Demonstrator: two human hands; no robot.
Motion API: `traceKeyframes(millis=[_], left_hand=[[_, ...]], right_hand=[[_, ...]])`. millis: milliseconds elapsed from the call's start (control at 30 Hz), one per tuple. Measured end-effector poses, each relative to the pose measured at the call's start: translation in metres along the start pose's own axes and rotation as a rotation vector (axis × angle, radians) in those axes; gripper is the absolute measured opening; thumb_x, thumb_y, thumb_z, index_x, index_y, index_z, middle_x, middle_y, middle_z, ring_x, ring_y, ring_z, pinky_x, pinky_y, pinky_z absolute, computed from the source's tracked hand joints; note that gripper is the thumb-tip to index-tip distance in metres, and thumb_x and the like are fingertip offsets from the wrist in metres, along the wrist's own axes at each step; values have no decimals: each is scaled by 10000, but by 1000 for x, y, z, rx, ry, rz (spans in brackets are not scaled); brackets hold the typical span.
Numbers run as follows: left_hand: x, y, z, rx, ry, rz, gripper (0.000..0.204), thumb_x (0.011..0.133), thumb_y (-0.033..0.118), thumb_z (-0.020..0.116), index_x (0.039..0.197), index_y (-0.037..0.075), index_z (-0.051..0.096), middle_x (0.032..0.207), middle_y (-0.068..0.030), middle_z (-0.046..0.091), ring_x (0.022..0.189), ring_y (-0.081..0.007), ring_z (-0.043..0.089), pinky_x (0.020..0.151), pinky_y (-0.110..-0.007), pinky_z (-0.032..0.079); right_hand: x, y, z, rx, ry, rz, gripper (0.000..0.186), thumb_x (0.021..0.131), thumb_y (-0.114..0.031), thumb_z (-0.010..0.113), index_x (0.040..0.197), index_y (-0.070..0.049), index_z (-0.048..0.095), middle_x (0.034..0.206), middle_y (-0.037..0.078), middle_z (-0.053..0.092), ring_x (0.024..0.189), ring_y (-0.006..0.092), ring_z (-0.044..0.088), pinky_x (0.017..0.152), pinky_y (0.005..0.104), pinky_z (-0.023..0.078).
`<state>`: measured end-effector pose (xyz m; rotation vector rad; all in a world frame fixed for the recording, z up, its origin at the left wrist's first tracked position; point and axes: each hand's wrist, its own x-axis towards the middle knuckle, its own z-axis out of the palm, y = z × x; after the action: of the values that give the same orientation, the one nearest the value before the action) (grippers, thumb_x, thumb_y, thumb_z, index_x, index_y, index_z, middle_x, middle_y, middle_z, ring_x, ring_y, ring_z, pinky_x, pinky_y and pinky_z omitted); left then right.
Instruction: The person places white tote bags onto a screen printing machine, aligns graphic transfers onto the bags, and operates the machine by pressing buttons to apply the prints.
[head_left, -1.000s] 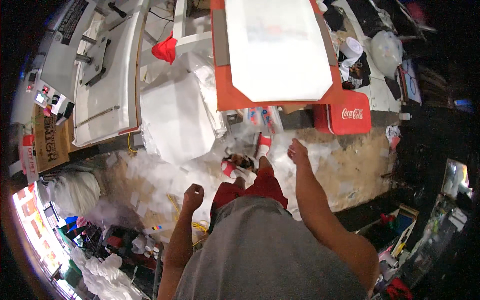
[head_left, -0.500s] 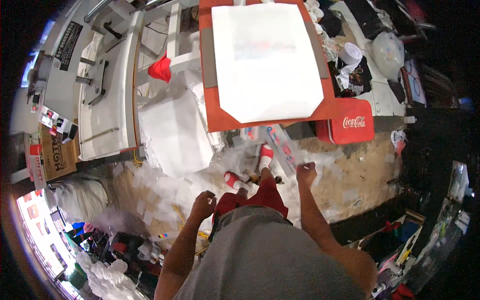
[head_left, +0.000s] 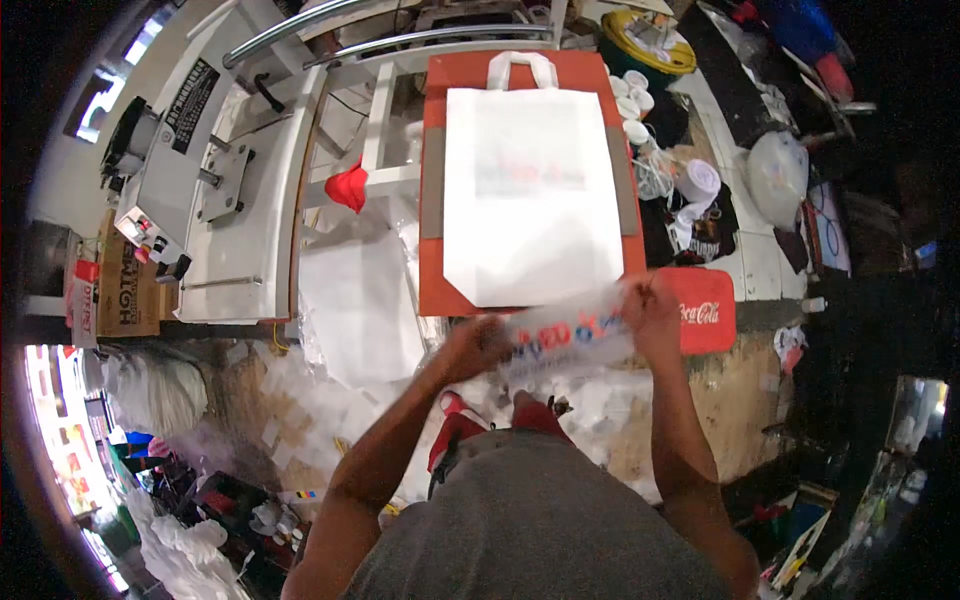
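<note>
A translucent printed transfer film [head_left: 572, 345] with red and blue lettering is stretched between my two hands, blurred by motion. My left hand [head_left: 474, 347] is closed on its left end. The right end is pinched in my right hand [head_left: 648, 303]. Just beyond the film, a white tote bag [head_left: 535, 225] with loop handles lies flat on a red-orange press bed [head_left: 436, 275]. A faint bluish and red patch shows in the upper part of the bag. The film's upper edge comes close to the bag's lower edge; whether they touch I cannot tell.
Left of the bed stands the heat press's white frame and plate [head_left: 235, 230], with a red cloth [head_left: 347, 187] hanging nearby. White bags in clear plastic [head_left: 360, 300] lie below it. A red box [head_left: 706, 312] sits by my right hand; white rolls [head_left: 698, 181] lie beyond.
The film, which hung from my right hand alone, is now raised and held by both hands. My left hand has come up from beside my lap. The view has shifted, showing the bag's handles.
</note>
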<state>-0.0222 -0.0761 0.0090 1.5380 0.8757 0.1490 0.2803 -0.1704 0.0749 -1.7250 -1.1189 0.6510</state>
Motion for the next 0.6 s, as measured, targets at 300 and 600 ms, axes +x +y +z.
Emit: traceKeyframes(millis=[300, 600], left_hand=[[133, 71, -96, -148, 704, 153, 342, 853, 92, 696, 1152, -23, 578, 862, -112, 699, 754, -149, 660, 644, -285, 525], [190, 87, -123, 265, 794, 113, 390, 824, 178, 712, 1168, 21, 617, 985, -182, 716, 851, -266, 702, 771, -365, 549]], right_hand=[[144, 14, 32, 63, 358, -35, 250, 879, -87, 643, 1099, 16, 583, 957, 126, 647, 866, 221, 636, 795, 329, 516], [129, 23, 53, -579, 81, -515, 454, 821, -137, 648, 1236, 18, 549, 1318, 214, 492, 1248, 406, 449, 1054, 493, 378]])
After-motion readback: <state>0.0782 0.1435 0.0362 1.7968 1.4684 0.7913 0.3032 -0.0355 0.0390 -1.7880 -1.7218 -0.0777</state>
